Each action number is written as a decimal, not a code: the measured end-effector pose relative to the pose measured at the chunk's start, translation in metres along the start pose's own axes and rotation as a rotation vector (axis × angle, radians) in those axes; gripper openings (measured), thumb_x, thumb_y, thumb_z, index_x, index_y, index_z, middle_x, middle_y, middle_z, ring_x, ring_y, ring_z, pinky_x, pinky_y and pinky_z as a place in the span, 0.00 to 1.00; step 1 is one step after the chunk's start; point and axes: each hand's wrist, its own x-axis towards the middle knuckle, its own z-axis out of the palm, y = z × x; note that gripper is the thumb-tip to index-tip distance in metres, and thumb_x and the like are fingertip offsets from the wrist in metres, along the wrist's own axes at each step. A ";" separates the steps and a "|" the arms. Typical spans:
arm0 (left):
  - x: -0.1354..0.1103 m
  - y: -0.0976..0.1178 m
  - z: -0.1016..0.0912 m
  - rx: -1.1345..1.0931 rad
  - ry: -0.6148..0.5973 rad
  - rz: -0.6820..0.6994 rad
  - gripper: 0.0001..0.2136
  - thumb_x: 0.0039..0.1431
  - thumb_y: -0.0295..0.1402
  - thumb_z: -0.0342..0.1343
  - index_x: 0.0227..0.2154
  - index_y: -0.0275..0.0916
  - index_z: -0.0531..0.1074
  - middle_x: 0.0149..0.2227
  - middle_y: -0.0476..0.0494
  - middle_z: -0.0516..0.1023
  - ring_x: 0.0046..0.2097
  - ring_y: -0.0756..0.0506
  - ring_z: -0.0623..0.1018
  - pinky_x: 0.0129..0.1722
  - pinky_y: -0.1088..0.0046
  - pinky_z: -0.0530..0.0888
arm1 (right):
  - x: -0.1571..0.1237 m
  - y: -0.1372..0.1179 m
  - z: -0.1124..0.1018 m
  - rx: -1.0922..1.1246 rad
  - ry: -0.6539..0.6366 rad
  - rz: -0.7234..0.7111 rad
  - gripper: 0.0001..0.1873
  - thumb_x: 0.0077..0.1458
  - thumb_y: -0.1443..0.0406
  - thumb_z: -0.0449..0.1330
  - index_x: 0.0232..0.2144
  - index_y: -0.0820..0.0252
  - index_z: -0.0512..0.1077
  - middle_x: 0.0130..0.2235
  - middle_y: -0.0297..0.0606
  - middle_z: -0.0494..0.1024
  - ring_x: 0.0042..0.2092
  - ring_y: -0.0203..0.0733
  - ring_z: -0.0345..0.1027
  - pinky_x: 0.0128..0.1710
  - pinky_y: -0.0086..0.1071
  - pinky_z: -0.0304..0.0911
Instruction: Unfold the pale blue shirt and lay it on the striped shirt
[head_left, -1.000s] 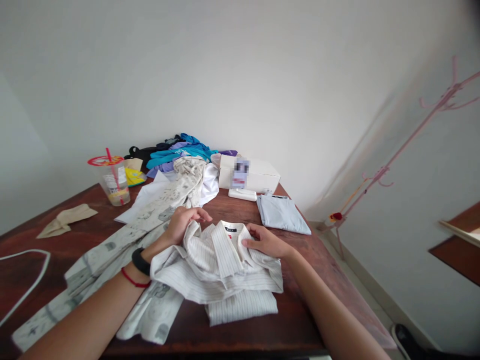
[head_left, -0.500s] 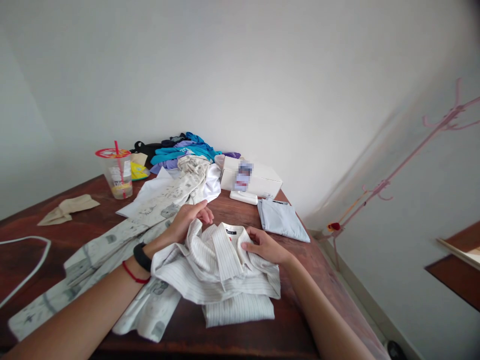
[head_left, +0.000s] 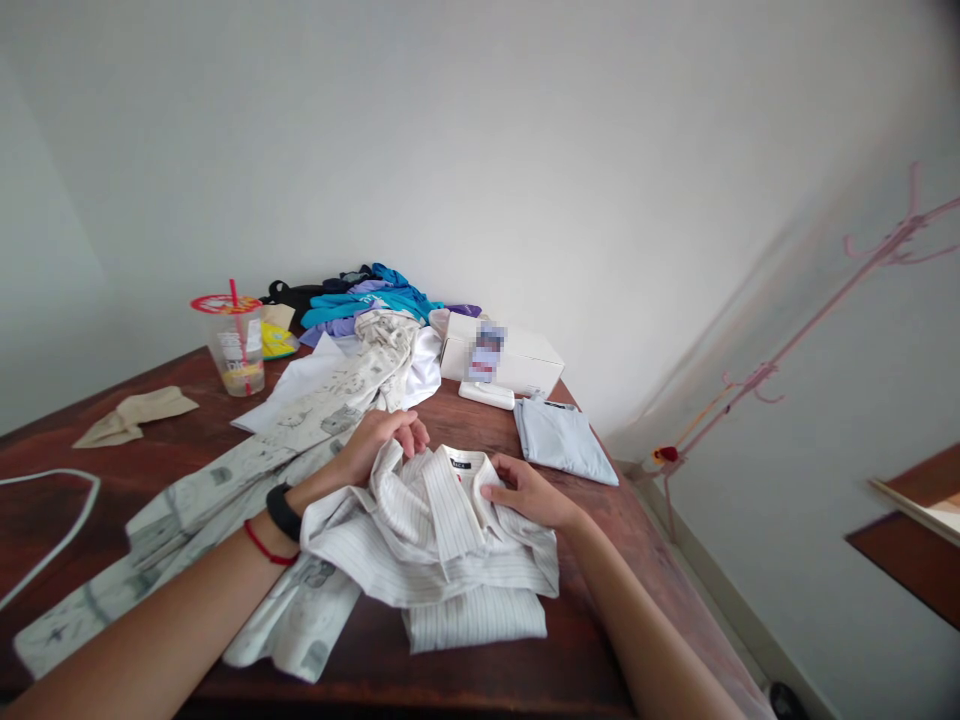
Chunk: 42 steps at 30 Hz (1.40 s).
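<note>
Striped shirt (head_left: 427, 560) pinched near collar (head_left: 452, 510) by right hand (head_left: 529, 492); its bulk spread toward eight o'clock from there, five o'clock from left hand (head_left: 384, 440), whose hold cannot be told.

Matt cloth shirt (head_left: 397, 560), table (head_left: 480, 426) — smooth wood with slight sheen, cup (head_left: 234, 352) — smooth clear plastic

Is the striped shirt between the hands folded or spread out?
Partly folded, it seems: the striped shirt lies rumpled on top, and a neater folded striped layer shows below its front edge.
</note>
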 end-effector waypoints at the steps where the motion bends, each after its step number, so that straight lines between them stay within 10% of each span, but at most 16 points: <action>1: 0.000 0.000 0.000 -0.002 -0.003 -0.003 0.27 0.66 0.39 0.48 0.11 0.38 0.73 0.28 0.42 0.80 0.34 0.45 0.77 0.39 0.70 0.70 | 0.000 0.000 0.000 0.000 0.001 -0.001 0.18 0.56 0.51 0.67 0.38 0.58 0.72 0.38 0.35 0.74 0.39 0.41 0.66 0.41 0.34 0.64; 25: -0.001 0.000 0.000 0.003 -0.060 0.006 0.26 0.66 0.41 0.50 0.12 0.39 0.73 0.29 0.42 0.80 0.35 0.44 0.77 0.44 0.68 0.71 | 0.002 0.003 0.004 0.000 0.043 -0.041 0.17 0.55 0.52 0.67 0.36 0.58 0.73 0.37 0.34 0.76 0.38 0.40 0.68 0.40 0.33 0.65; 30: -0.002 0.008 0.006 0.090 0.012 0.008 0.25 0.66 0.47 0.49 0.18 0.38 0.76 0.32 0.42 0.82 0.38 0.43 0.79 0.46 0.68 0.72 | 0.003 0.003 -0.006 0.224 0.562 -0.144 0.18 0.55 0.50 0.66 0.35 0.55 0.67 0.29 0.30 0.73 0.28 0.37 0.65 0.27 0.29 0.60; 35: -0.011 0.017 0.013 0.177 -0.128 -0.084 0.20 0.62 0.49 0.57 0.48 0.39 0.76 0.47 0.43 0.82 0.46 0.40 0.79 0.45 0.68 0.74 | 0.002 0.007 -0.029 0.294 1.091 -0.239 0.21 0.53 0.49 0.66 0.37 0.55 0.65 0.32 0.32 0.76 0.28 0.36 0.67 0.27 0.28 0.61; 42: -0.018 0.015 0.016 0.274 -0.272 -0.128 0.21 0.59 0.36 0.59 0.55 0.38 0.74 0.55 0.41 0.78 0.54 0.38 0.76 0.48 0.70 0.72 | 0.003 0.011 -0.032 0.293 1.196 -0.196 0.23 0.50 0.48 0.67 0.37 0.56 0.65 0.34 0.34 0.78 0.31 0.39 0.71 0.30 0.31 0.64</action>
